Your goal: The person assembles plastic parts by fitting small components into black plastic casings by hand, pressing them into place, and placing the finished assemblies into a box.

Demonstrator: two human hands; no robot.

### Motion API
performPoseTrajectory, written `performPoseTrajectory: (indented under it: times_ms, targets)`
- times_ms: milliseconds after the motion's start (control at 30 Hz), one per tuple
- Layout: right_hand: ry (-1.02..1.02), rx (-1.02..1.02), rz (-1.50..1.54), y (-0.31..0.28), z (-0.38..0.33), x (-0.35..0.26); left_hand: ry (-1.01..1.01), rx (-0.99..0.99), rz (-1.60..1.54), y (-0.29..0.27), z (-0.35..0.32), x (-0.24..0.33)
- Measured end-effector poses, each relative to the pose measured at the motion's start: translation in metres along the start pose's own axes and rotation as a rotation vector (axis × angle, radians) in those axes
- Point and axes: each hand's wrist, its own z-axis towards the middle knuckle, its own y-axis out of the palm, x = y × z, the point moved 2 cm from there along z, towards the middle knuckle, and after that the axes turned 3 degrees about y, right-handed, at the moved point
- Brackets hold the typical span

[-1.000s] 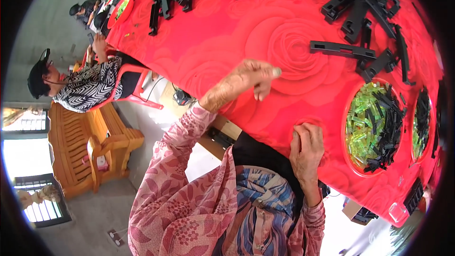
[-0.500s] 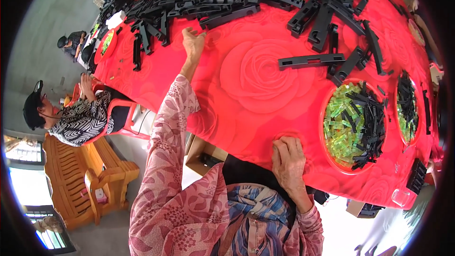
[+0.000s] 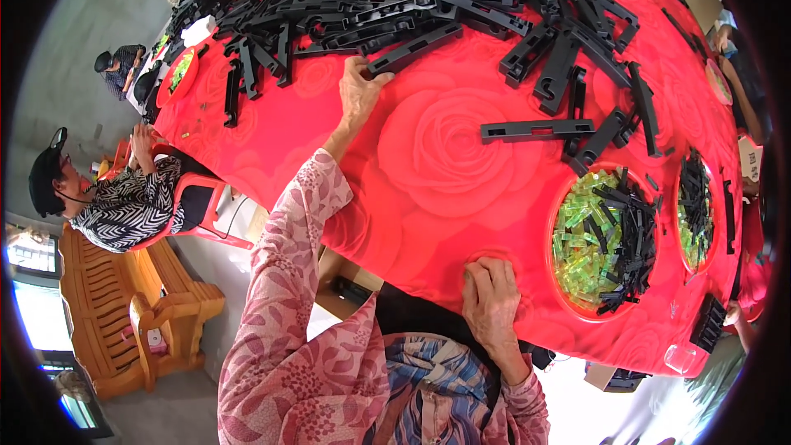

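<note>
My left hand reaches out over the red rose-patterned tablecloth. Its thumb and fingers close round the near end of a long black plastic bar, which lies at the front of a heap of similar slotted bars. At the table's near edge, my right hand rests on the cloth with its fingers curled, and nothing shows in them. Right of that hand stands a red round basin with yellow-green translucent pieces and small black parts in it.
More black bars lie scattered at the far right. A second basin stands near the right edge, by a clear cup. People sit along the left side, the nearest in a patterned shirt. A wooden bench stands behind.
My left hand has moved right to the black bar and closed on its near end, which has shifted slightly towards me. My right hand stays at the table edge. The view has tilted slightly.
</note>
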Motion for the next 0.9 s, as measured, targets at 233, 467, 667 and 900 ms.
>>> performPoseTrajectory:
  times_ms: [233,467,667,900]
  targets:
    - [0.004,-0.001,-0.022,0.001,0.001,0.001,0.062,-0.016,-0.024,0.006,-0.026,0.028]
    - [0.004,-0.022,-0.015,0.001,0.0,0.001,0.16,0.211,-0.039,-0.028,-0.003,-0.002]
    - [0.019,-0.033,-0.041,0.001,0.001,0.003,-0.038,0.311,0.243,-0.042,0.08,-0.055]
    - [-0.014,-0.048,-0.047,0.004,0.001,0.003,-0.186,0.187,0.238,-0.065,0.131,-0.092]
